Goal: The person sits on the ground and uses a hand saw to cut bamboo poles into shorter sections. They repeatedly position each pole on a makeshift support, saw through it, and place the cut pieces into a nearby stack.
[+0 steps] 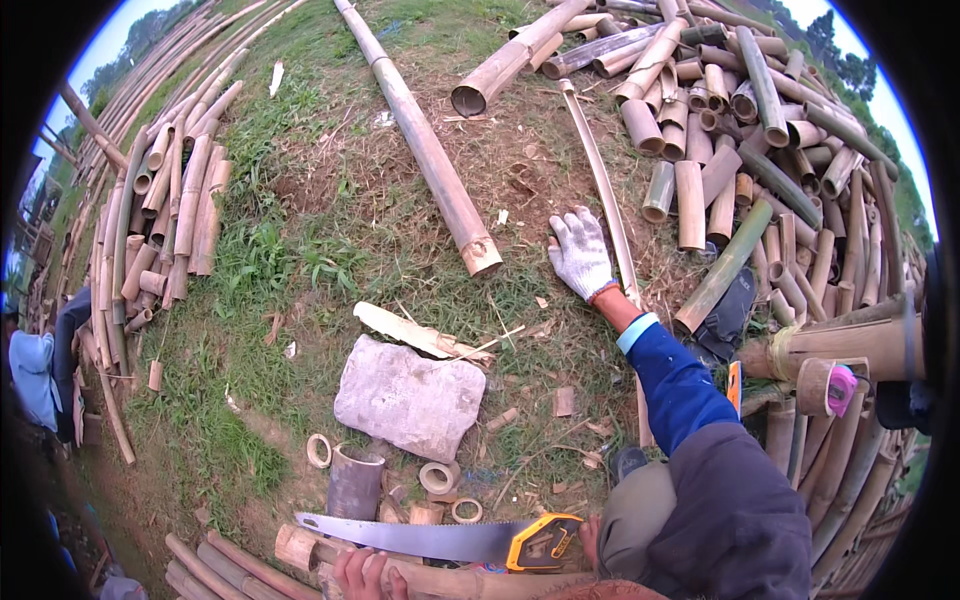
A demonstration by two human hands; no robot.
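With our right hand (582, 255) spread by the bamboo strip (603, 185) right of the stone slab (410, 397), we should steady the bamboo pole (470, 582) on its near side with our left hand (370, 577), whose grip we cannot tell.

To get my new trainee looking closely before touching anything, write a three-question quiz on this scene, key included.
1. What colour is the handle of the saw?
A) Red and white
B) Yellow and black
C) Green

2. True or false: the white-gloved hand is gripping the saw.

3. What lies along the far edge of the flat stone?

Key:
1. B.
2. False; it is well beyond the saw, beside a long split strip.
3. A pale split piece.
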